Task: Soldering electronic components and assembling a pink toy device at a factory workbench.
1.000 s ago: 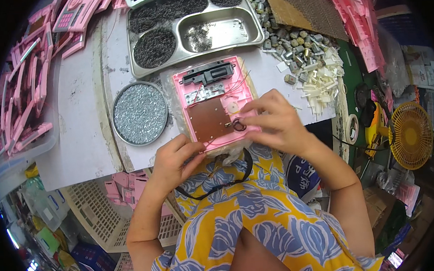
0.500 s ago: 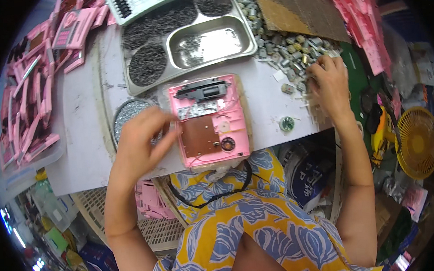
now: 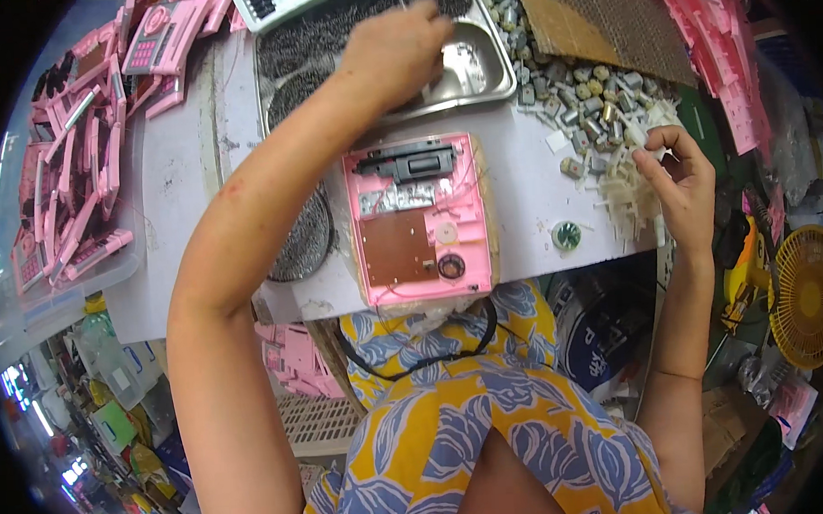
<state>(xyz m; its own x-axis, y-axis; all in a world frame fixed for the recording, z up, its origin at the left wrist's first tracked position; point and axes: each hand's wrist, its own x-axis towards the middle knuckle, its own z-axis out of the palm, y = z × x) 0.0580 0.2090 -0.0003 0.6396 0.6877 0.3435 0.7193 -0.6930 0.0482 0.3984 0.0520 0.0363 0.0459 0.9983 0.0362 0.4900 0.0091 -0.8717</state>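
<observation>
My left hand [image 3: 399,55], blurred by motion, reaches over the metal compartment tray [image 3: 505,83]; its fingertips are smeared, and whether they hold anything does not show. Small dark parts that look like screws [image 3: 312,53] fill the tray's other compartments. At the right my right hand [image 3: 685,182] pinches a small white plastic piece [image 3: 638,135] between thumb and fingers. This hand is beside a heap of white plastic pieces [image 3: 621,199] and several small metal motors [image 3: 599,107]. Between my arms lies an open pink plastic housing [image 3: 470,217] with a brown board [image 3: 394,247] and a grey mechanism [image 3: 411,164].
A round dish of silvery small parts [image 3: 304,239] is partly behind my left forearm. Pink device shells [image 3: 72,172] pile up in a clear bin at the left. Cardboard [image 3: 604,14] lies at the back right; a small green round container [image 3: 566,236] stands near the front edge.
My left hand has moved from beside the pink housing up and away, over the metal tray. My right hand has drawn back slightly from the motors and now holds a white plastic piece.
</observation>
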